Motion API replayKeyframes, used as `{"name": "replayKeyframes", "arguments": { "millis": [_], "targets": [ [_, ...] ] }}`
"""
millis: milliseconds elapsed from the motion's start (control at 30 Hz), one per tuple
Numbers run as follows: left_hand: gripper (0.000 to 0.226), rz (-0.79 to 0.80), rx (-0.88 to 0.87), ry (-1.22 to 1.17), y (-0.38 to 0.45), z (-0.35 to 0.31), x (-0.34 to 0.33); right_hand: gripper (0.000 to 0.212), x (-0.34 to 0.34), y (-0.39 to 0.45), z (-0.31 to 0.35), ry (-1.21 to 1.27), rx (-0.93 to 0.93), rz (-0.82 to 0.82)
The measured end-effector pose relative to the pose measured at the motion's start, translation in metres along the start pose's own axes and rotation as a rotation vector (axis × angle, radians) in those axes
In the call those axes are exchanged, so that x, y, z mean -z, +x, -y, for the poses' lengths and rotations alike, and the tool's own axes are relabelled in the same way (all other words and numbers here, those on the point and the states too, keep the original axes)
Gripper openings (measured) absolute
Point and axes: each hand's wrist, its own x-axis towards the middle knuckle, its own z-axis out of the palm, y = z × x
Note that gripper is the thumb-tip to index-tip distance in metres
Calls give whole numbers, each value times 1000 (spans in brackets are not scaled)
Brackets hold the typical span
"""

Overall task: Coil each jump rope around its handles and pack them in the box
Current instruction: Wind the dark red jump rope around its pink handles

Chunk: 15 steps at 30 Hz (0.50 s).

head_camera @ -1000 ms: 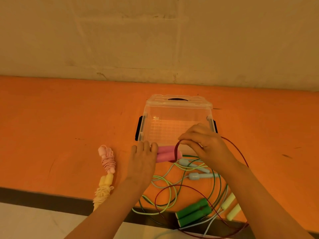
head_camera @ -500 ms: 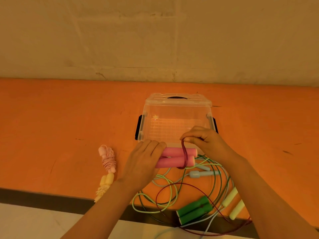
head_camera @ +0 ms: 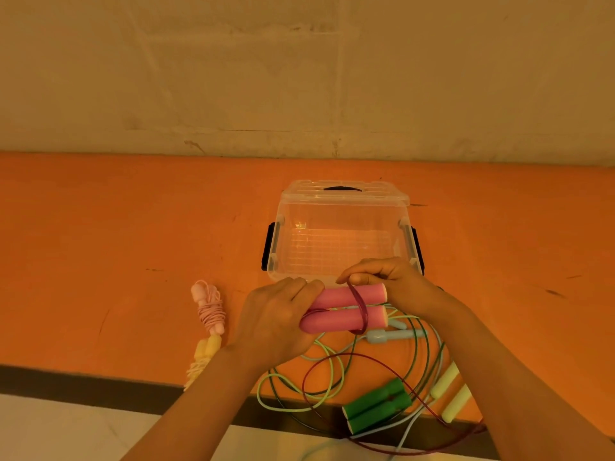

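My left hand (head_camera: 276, 322) grips the left ends of two pink handles (head_camera: 346, 309) held side by side in front of the clear box (head_camera: 339, 207). My right hand (head_camera: 389, 282) pinches the dark red rope (head_camera: 361, 311), which loops around both handles near their right ends. The rest of that rope trails down over the table edge. The box stands open and looks empty, its lid propped behind it.
A coiled light pink rope (head_camera: 209, 307) and a coiled yellow rope (head_camera: 203, 357) lie to the left. Green handles (head_camera: 376, 405), pale yellow handles (head_camera: 451, 392), pale blue handles (head_camera: 387, 334) and tangled green and blue cords lie near the front edge of the orange table (head_camera: 133, 244).
The pink handles have come further out of my left hand and lifted slightly. My right hand has carried the red rope over and around them, making a loop.
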Motion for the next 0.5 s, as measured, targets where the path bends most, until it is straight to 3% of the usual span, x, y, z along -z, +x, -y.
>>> {"name": "replayKeyframes", "arguments": {
  "millis": [100,200,400,500],
  "targets": [
    [37,-25,-66,-30,-3,4,1,22,0,-1,-5,3,-37,53],
    [36,-76,-14,-41,-5,7,3,23,0,2,-14,25,-60,12],
    [41,-104,285,156,-1,10,9,21,-1,2,-26,-113,-26,-101],
    [43,-129,454,120,2,11,8,33,-3,2,-24,-184,-15,-115]
  ]
}}
